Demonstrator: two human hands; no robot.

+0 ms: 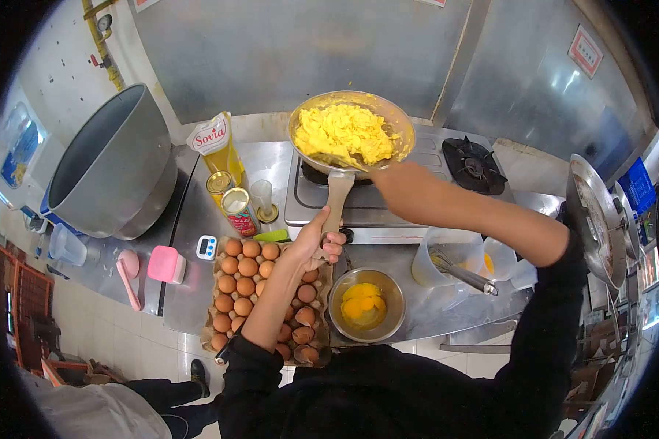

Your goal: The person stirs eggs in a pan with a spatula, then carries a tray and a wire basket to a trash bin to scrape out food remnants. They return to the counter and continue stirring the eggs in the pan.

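My left hand (316, 240) is wrapped round the pale handle of a frying pan (406, 132), which sits on the left burner of a gas stove (410, 233). Scrambled eggs (340, 132) are heaped in the pan, bright yellow and lumpy. At the pan's near right rim, my right hand (399, 189) is closed on a stirring utensil (349, 164); its tip is in the eggs and its kind is hard to make out. Below the handle stands a metal bowl (397, 307) of raw eggs (363, 304). A carton of brown eggs (227, 284) lies under my left forearm, with some cracked shells.
An oil pouch (220, 150), cans (239, 210), a timer (206, 247) and a pink-lidded container (166, 265) stand left, near a large metal pot (113, 168). Right are a jug (428, 256) with a whisk (461, 276) and hanging pans (593, 219). Another person (99, 410) stands lower left.
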